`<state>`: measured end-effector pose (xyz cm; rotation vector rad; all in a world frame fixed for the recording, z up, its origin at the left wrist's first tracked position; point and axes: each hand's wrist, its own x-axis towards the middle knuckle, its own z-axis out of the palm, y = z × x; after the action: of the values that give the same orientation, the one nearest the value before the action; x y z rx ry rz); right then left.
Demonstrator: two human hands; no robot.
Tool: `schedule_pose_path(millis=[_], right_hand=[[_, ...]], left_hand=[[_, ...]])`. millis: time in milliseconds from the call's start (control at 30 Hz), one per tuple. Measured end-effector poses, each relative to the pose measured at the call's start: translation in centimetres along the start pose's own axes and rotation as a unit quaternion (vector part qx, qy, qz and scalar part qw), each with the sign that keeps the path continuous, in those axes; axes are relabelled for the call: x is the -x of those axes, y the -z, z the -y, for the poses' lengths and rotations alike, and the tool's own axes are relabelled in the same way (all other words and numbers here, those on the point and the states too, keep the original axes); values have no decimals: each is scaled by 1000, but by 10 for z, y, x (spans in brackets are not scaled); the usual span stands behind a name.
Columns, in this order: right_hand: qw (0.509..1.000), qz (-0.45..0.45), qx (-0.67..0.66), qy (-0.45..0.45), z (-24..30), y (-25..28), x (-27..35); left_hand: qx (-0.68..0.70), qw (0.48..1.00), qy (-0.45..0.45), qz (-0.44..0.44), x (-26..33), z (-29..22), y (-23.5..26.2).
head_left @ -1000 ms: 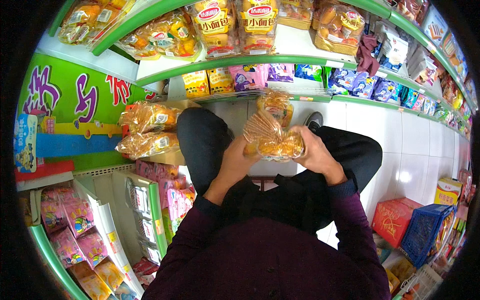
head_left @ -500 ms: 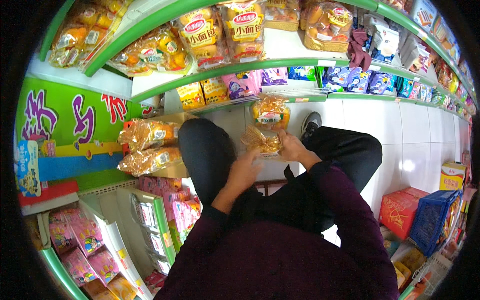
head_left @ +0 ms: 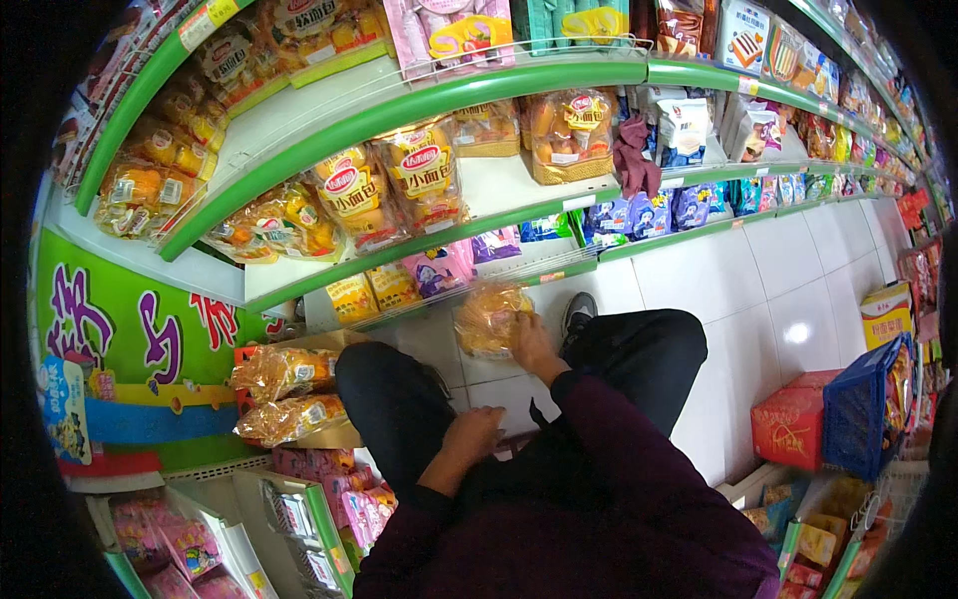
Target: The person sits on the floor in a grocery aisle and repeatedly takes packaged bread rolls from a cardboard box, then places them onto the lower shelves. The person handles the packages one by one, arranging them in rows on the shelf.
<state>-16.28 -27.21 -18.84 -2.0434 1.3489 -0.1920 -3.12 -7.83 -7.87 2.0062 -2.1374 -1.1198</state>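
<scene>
A golden, clear-wrapped bag of bread (head_left: 485, 321) is in front of me, between my knees and the lowest shelf. My right hand (head_left: 536, 345) is closed on its right side. Held close to my left thigh, my left hand (head_left: 475, 433) has its fingers loosely curled in, with nothing visible in them. Beside my left knee, two more bags of bread, an upper one (head_left: 284, 370) and a lower one (head_left: 289, 419), stick out of a cardboard box (head_left: 334, 435).
Ahead curves a green-edged shelf unit (head_left: 439, 100) with bagged bread (head_left: 419, 172) and, lower down, snack packets (head_left: 439, 268). To the right, on the white tiled floor (head_left: 743, 329), stand a red box (head_left: 793, 419) and a blue crate (head_left: 866, 407). Pink packets (head_left: 371, 511) lie at my left.
My right hand has moved the bread bag forward toward the shelf. My left hand has let go of it and drawn back toward my lap. The view has tilted up, showing higher shelves.
</scene>
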Motion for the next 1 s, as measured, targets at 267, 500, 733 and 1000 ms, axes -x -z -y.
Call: schedule_pose_path(millis=[267,500,733,1000], right_hand=[[997,-23,-55,56,37,40,15],[992,-25,-92,80,54,69,17],[951,-16,-94,294,99,187,52],[960,-49,-211,177,37,242,24]], left_hand=[[111,979,-64,-157,1,13,-11],[239,937,17,-253,30,-23,103],[264,840,-65,-470,52,-32,246],[235,812,-91,-526,-7,-27,445]])
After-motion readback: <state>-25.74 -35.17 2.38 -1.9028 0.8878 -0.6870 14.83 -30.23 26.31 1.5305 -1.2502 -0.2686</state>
